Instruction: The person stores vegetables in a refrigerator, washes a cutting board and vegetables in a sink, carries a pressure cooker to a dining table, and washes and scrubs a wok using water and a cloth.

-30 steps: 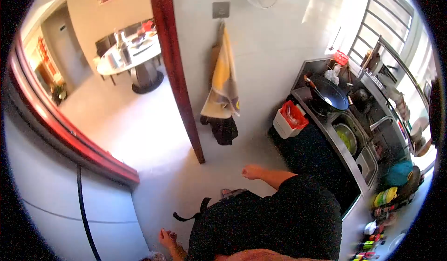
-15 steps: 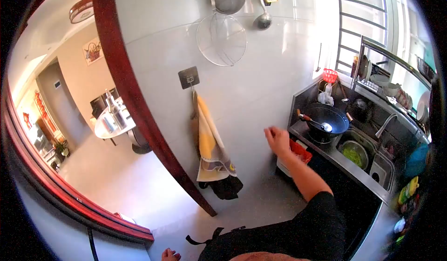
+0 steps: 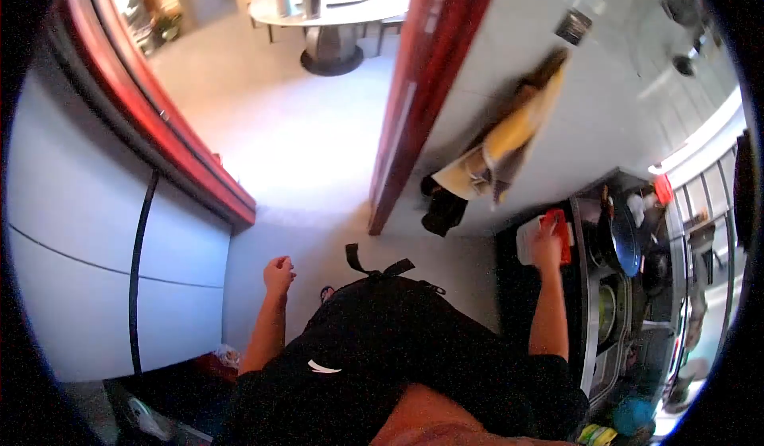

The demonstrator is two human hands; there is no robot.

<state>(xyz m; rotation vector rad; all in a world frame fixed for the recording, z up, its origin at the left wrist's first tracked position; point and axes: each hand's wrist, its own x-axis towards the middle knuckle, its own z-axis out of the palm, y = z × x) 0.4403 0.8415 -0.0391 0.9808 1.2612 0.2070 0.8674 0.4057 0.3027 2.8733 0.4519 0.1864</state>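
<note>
Bin (image 3: 526,243) behind right fingers (image 3: 547,226)

- Bright daylight floods the floor (image 3: 294,140) beyond the doorway, burning its middle to near white
- A 2nd bright area shows at the right, where the window (image 3: 708,195) glares around its dark bars
- Pale, soft-edged reflections streak the glossy wall (image 3: 637,116)
- The black clothing (image 3: 398,342) sinks into deep shadow, with coloured grain, and the lower left is dim too
- The cabinet front (image 3: 72,231) takes a cool bluish cast
- Motion blur softens the towel (image 3: 513,140) and the right hand (image 3: 547,247); the left hand (image 3: 278,275) looks somewhat clearer
- The wide lens bends the door track (image 3: 151,116), and black vignetting with blue-violet fringes fills all 4 corners
</note>
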